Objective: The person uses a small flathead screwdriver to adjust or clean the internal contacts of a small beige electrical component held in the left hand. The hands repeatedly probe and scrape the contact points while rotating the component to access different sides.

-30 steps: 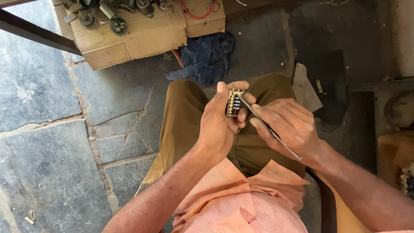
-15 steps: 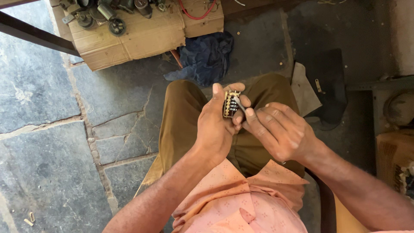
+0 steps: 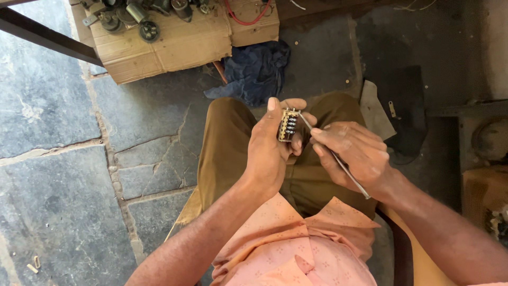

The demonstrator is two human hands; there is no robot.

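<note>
Brass-edged counter block (image 3: 288,125) pinched upright in left hand (image 3: 272,151) over the lap, steadied for probing; right hand (image 3: 354,153) closed around thin metal rod (image 3: 338,161), tip at the block's top edge.

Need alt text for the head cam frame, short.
Seated person's left hand holds a small brass-and-black part over their lap, while the right hand works a thin metal tool against it. Beyond: stone floor, blue rag, cardboard box of parts.
</note>
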